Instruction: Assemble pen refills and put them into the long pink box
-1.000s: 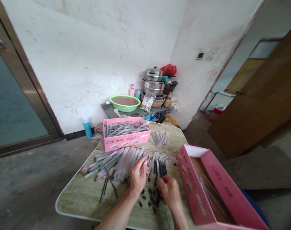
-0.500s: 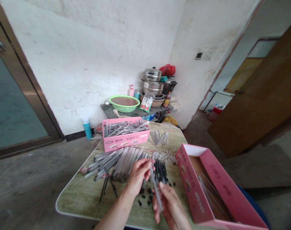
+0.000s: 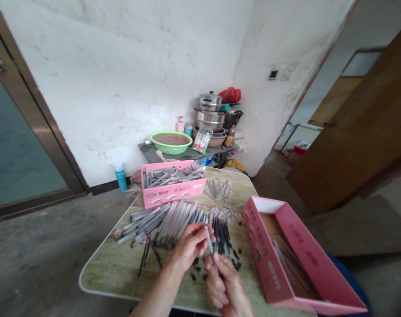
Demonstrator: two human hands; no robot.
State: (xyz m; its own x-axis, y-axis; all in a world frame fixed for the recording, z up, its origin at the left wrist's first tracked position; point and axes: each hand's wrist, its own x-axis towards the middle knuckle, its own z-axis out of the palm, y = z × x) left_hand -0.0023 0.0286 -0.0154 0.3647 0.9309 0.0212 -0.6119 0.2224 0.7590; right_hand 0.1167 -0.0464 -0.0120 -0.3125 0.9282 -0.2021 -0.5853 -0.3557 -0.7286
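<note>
A slim, translucent grey pen [image 3: 209, 240] slants between my hands above the table. My left hand [image 3: 190, 245] pinches its upper end between thumb and fingers. Lower down, my right hand [image 3: 224, 278] is closed around the other end, which the fingers partly hide. Just beyond my hands lie rows of clear pen barrels [image 3: 176, 222] and a row of dark pen parts [image 3: 222, 235]. Small black pieces [image 3: 193, 276] are scattered beneath my hands. Clear pen caps [image 3: 225, 214] form a small heap farther back.
A pink box [image 3: 174, 193] full of pens stands at the table's back left. Another pink box [image 3: 268, 264], with a few barrels inside, is at the right. Behind are a green basin [image 3: 170, 149] and stacked pots [image 3: 210, 119]. Thin black rods [image 3: 143, 259] lie left.
My right hand has moved up along the pen and closed around its lower end, with the fingers now wrapped tighter. My left hand still pinches the upper end.
</note>
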